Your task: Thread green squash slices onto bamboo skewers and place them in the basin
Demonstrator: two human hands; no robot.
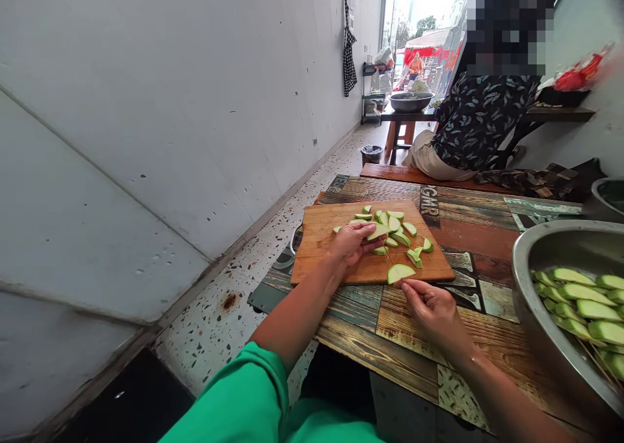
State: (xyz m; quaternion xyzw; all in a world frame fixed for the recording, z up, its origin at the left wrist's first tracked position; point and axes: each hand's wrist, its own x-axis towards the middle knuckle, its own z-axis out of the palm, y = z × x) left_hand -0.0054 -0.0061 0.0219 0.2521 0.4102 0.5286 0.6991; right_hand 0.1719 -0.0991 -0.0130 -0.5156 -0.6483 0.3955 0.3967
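My left hand (pixel 355 242) is over the wooden cutting board (pixel 316 248), its thumb and fingers closed on a half-round slice of pale green vegetable (pixel 378 231) with green skin, perhaps zucchini. My right hand (pixel 431 303), just beyond the board's near edge, pinches the end of a thin skewer (pixel 389 255). One vegetable slice (pixel 400 273) sits on that skewer close to my right fingertips. The skewer's far end reaches toward the left hand; its tip is hard to make out. Several loose slices (pixel 394 224) lie scattered on the board.
A large metal basin (pixel 524 267) with many cut slices, some on skewers, stands at the right on the patterned table (pixel 351 319). Ahead, a person in a dark patterned shirt (pixel 487 118) sits at another table holding a metal bowl (pixel 411 103). A white wall (pixel 195 105) runs along the left.
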